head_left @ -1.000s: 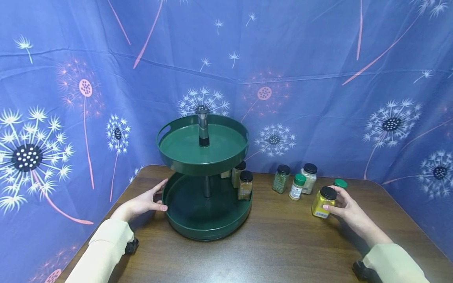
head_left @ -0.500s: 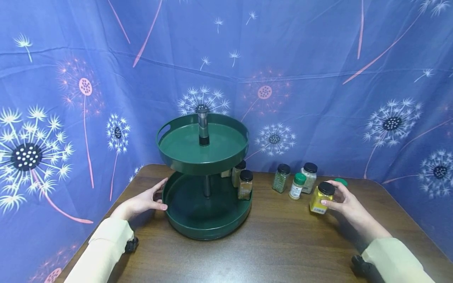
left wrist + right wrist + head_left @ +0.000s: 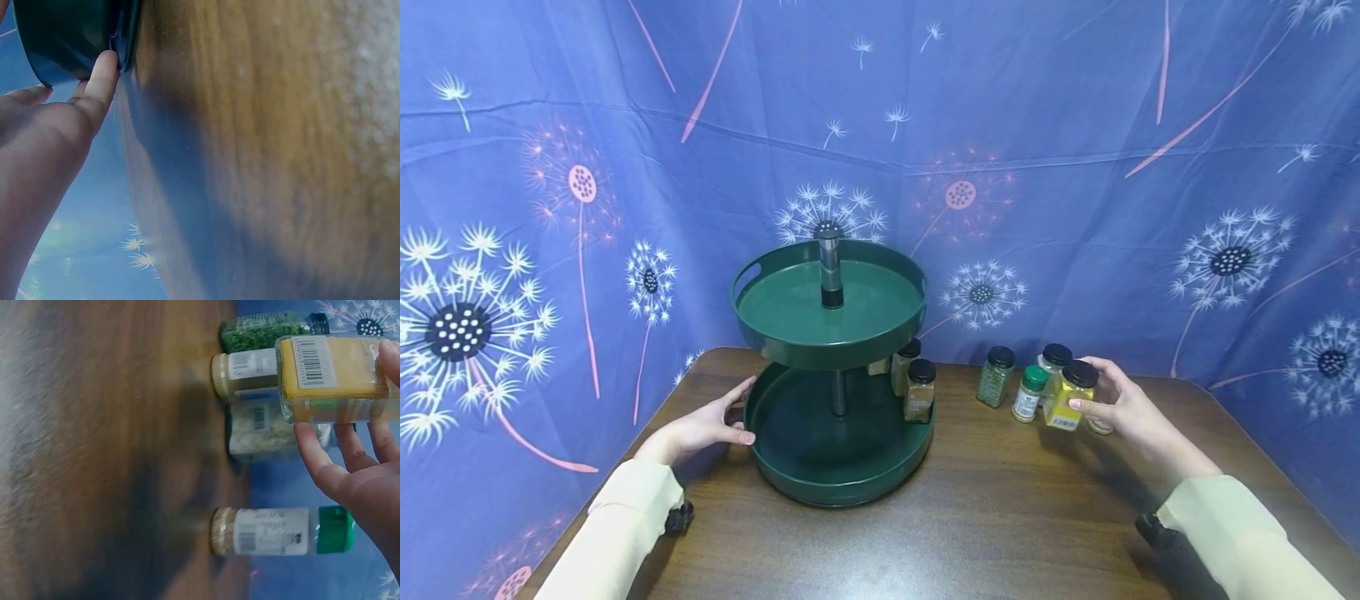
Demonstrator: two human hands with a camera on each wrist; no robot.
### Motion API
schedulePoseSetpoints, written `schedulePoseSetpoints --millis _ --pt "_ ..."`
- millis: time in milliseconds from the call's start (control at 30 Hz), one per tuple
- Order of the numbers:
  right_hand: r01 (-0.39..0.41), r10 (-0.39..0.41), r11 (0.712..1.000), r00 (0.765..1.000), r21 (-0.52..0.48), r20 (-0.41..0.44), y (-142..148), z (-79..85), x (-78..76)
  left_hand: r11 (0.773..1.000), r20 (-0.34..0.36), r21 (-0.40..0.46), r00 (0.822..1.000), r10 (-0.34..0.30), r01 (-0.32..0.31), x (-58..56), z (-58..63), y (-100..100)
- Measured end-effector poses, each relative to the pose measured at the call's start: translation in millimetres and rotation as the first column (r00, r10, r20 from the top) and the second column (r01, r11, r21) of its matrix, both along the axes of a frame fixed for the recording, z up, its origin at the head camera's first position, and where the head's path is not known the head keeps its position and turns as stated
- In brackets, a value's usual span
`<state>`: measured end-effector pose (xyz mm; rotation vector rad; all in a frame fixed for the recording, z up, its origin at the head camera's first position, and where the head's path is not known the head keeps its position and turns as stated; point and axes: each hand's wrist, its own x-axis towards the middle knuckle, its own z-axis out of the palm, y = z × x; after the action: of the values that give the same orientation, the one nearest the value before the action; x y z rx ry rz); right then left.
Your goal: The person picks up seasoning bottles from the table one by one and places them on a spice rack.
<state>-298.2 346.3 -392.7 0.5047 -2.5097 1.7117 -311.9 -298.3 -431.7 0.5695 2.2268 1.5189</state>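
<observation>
My right hand [image 3: 1123, 408] grips a spice jar [image 3: 1066, 404] with yellow contents and a black lid. In the right wrist view the jar [image 3: 344, 369] is raised off the table, a barcode label facing the camera, thumb on one side and fingers on the other. At the left, my left hand [image 3: 696, 432] touches the side of the lower tray [image 3: 842, 492] of a green two-tier stand, fingers spread. The same hand [image 3: 50, 125] reaches the tray wall with extended fingers in the left wrist view. Black-lidded jars [image 3: 920, 396] stand on the lower tray's right side.
Behind the held jar are a black-lidded jar of green herbs [image 3: 996, 379], a green-capped bottle [image 3: 1030, 394] and a pale-filled jar [image 3: 262, 434]. Another green-capped bottle [image 3: 281, 531] stands farther right. The upper tray [image 3: 831, 354] overhangs the lower one. Patterned cloth surrounds the table.
My right hand has moved left and slightly back with the yellow spice jar, which now overlaps the pale-filled jar. The bottle behind the hand shows its base. My left hand has stayed put.
</observation>
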Motion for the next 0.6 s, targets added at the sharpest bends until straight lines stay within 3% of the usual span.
schedulePoseSetpoints --millis 600 --pt "-0.032 0.032 0.999 0.999 0.034 0.001 -45.6 38.6 -9.9 1.000 -0.007 -0.008 1.000 0.006 -0.006 -0.8 -1.6 -0.7"
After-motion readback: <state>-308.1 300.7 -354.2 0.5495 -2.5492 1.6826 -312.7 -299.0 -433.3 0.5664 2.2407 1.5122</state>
